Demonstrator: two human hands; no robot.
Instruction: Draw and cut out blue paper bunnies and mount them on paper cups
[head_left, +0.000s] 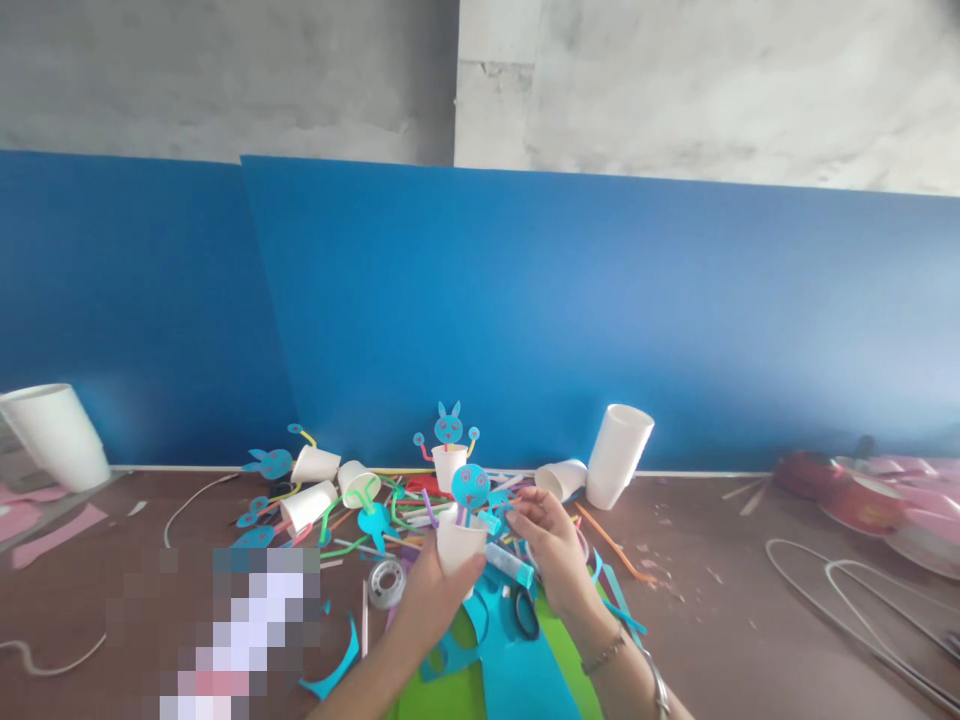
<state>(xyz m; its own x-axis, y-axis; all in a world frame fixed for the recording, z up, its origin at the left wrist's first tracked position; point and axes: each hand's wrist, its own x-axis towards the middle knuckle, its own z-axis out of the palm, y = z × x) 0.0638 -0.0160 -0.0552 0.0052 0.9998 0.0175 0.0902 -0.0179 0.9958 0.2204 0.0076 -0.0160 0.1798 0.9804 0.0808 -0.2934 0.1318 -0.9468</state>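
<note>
My left hand (442,590) is wrapped round a white paper cup (459,545) in the middle of the view. A round blue paper face (471,487) with drawn features stands up out of this cup, and a purple straw (429,508) sticks out at its left side. Just right of the face, my right hand (544,530) has its fingers pinched at a small blue paper piece (501,498); its exact shape is partly hidden. Beneath my hands lie a glue stick (510,564) and dark-handled scissors (526,612).
Behind stands a finished-looking rabbit cup (450,460) with straw arms. Several similar cups lie tipped at left, one being a cup (309,507). A tape roll (387,583), blue paper (525,670), stacked cups (619,455) and a white cable (847,600) are on the brown table. A blue panel (562,320) rises behind.
</note>
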